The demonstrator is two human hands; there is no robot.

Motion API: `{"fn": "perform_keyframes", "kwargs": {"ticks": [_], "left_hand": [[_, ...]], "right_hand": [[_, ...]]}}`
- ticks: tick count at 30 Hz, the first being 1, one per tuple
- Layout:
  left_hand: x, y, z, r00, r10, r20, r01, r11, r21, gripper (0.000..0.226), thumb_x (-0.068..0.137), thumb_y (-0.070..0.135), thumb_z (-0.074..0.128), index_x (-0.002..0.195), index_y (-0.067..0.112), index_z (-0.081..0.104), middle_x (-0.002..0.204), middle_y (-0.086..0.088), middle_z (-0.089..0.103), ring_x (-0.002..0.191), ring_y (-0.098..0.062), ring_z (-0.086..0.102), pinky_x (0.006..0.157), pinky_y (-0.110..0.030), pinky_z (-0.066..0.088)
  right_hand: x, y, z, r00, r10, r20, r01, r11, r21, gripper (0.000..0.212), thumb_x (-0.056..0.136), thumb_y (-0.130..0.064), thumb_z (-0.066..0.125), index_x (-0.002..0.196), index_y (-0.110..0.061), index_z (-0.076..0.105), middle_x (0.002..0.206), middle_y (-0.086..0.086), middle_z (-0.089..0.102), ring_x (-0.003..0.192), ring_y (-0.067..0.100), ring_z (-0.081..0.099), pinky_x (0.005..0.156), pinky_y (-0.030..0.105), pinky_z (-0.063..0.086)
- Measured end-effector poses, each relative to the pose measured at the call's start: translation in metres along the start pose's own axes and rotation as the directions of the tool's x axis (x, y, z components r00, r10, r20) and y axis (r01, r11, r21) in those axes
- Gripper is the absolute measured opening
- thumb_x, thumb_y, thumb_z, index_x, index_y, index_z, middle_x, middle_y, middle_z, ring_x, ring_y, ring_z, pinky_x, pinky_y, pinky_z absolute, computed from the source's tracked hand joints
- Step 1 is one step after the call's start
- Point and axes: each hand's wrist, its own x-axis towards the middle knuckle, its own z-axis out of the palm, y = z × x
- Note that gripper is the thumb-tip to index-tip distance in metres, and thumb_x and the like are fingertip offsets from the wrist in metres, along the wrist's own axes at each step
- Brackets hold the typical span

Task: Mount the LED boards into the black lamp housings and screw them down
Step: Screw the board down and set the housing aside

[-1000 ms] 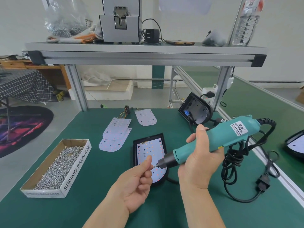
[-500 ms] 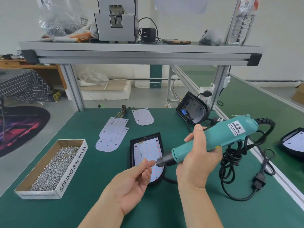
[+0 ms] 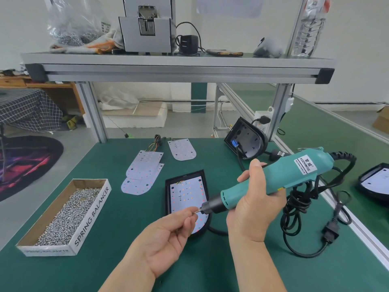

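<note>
The right hand (image 3: 252, 209), lower centre-right of the frame, was wrapped round the body of the teal electric screwdriver (image 3: 284, 175), with all fingers curled and the thumb over the top. The tool lay almost horizontal, bit pointing to the left of the frame and not down at the work. This was prob. because a screw was being loaded on the bit, not yet driven.

The left hand (image 3: 168, 234), palm up at lower centre, had thumb & forefinger pinched together right at the bit tip, on what seemed a small screw (image 3: 196, 212). It was too small to be sure. Its other fingers were loosely curled and held nothing.

Just above the hands in the picture, a black lamp housing (image 3: 185, 175) lay flat on the green table (image 3: 126, 249), open side up, w/ an LED board (image 3: 185, 194) seated inside, so the board faced the tool. Whether any screw was already in could not be told.

The cardboard box (image 3: 92, 213) of screws stood at lower left, on the left hand's side, likely for quick picking. Spare LED boards (image 3: 143, 169) lay mid-frame near the housing, ready for the next units. A 2nd housing (image 3: 250, 144) w/o board leaned at upper centre-right. Another housing w/ board (image 3: 368, 172) sat at the right edge, apparently set aside. The tool's cable (image 3: 299, 201) lay coiled at right, off the work area.
</note>
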Motion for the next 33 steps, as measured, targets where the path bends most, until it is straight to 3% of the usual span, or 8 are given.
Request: {"fn": "perform_keyframes", "kwargs": {"ticks": [8, 13, 17, 20, 25, 27, 30, 33], "left_hand": [[0.001, -0.004, 0.002, 0.999, 0.032, -0.015, -0.032, 0.999, 0.0, 0.044, 0.048, -0.007, 0.077, 0.091, -0.016, 0.074, 0.088, -0.022, 0.071, 0.065, -0.021, 0.072, 0.052, -0.02, 0.057], [0.004, -0.011, 0.005, 0.987, 0.159, -0.033, -0.157, 0.985, 0.067, 0.026, 0.06, -0.005, 0.07, 0.085, -0.01, 0.077, 0.092, -0.019, 0.074, 0.072, -0.021, 0.074, 0.057, -0.018, 0.058], [0.005, -0.018, 0.016, 0.948, 0.317, -0.018, -0.313, 0.943, 0.108, 0.019, 0.066, 0.0, 0.07, 0.083, -0.002, 0.079, 0.09, -0.013, 0.077, 0.079, -0.02, 0.076, 0.064, -0.017, 0.057], [0.006, -0.018, 0.021, 0.933, 0.359, -0.007, -0.353, 0.922, 0.158, 0.015, 0.079, -0.003, 0.067, 0.085, 0.001, 0.08, 0.092, -0.012, 0.077, 0.083, -0.02, 0.076, 0.067, -0.016, 0.057], [0.004, -0.013, 0.012, 0.952, 0.305, 0.032, -0.306, 0.939, 0.158, 0.045, 0.07, 0.012, 0.076, 0.113, 0.004, 0.071, 0.086, -0.019, 0.072, 0.078, -0.022, 0.074, 0.067, -0.019, 0.058], [0.006, -0.005, 0.004, 0.947, 0.322, -0.018, -0.313, 0.931, 0.186, 0.049, 0.068, 0.024, 0.078, 0.111, 0.002, 0.069, 0.08, -0.02, 0.069, 0.07, -0.022, 0.072, 0.06, -0.021, 0.058], [0.021, 0.016, -0.017, 0.859, 0.464, -0.216, -0.311, 0.808, 0.5, 0.043, 0.08, 0.043, 0.076, 0.097, 0.003, 0.07, 0.064, -0.007, 0.062, 0.048, -0.014, 0.05, 0.043, -0.021, 0.041], [0.041, 0.034, -0.031, 0.766, 0.591, -0.253, -0.11, 0.509, 0.854, 0.052, 0.078, 0.053, 0.076, 0.07, 0.009, 0.049, 0.064, -0.001, 0.034, 0.06, -0.02, 0.026, 0.055, -0.029, 0.02]], "right_hand": [[-0.001, 0.001, 0.0, 0.999, 0.043, -0.017, -0.043, 0.999, 0.005, 0.013, 0.076, -0.034, 0.071, 0.065, -0.033, 0.064, 0.057, -0.003, 0.053, 0.059, 0.013, 0.05, 0.067, 0.034, 0.041], [0.003, 0.005, 0.003, 0.997, 0.045, -0.06, -0.046, 0.999, -0.009, 0.017, 0.077, -0.033, 0.072, 0.063, -0.039, 0.065, 0.056, -0.007, 0.055, 0.056, 0.009, 0.052, 0.057, 0.021, 0.045], [0.013, 0.007, 0.007, 0.983, 0.12, -0.137, -0.119, 0.993, 0.011, 0.031, 0.084, -0.032, 0.071, 0.056, -0.043, 0.063, 0.057, -0.008, 0.053, 0.052, 0.009, 0.048, 0.051, 0.023, 0.043], [0.019, 0.011, 0.005, 0.969, 0.156, -0.192, -0.152, 0.988, 0.036, 0.015, 0.082, -0.032, 0.072, 0.072, -0.033, 0.061, 0.058, -0.006, 0.055, 0.054, 0.01, 0.049, 0.052, 0.022, 0.043], [0.023, 0.02, 0.001, 0.971, 0.158, -0.179, -0.153, 0.987, 0.039, 0.02, 0.079, -0.031, 0.073, 0.081, -0.025, 0.054, 0.057, -0.003, 0.054, 0.054, 0.011, 0.049, 0.049, 0.019, 0.043], [0.026, 0.019, 0.002, 0.977, 0.138, -0.16, -0.137, 0.99, 0.018, 0.016, 0.079, -0.03, 0.073, 0.077, -0.028, 0.058, 0.057, -0.004, 0.055, 0.054, 0.011, 0.049, 0.05, 0.021, 0.043], [0.029, 0.019, 0.005, 0.988, 0.099, -0.117, -0.1, 0.995, -0.003, 0.019, 0.079, -0.029, 0.073, 0.063, -0.036, 0.065, 0.056, -0.005, 0.055, 0.054, 0.01, 0.05, 0.054, 0.025, 0.044], [0.03, 0.026, 0.007, 0.996, 0.059, -0.07, -0.061, 0.997, -0.037, 0.02, 0.079, -0.028, 0.074, 0.072, -0.023, 0.056, 0.055, -0.005, 0.056, 0.053, 0.012, 0.05, 0.055, 0.023, 0.043]]}}
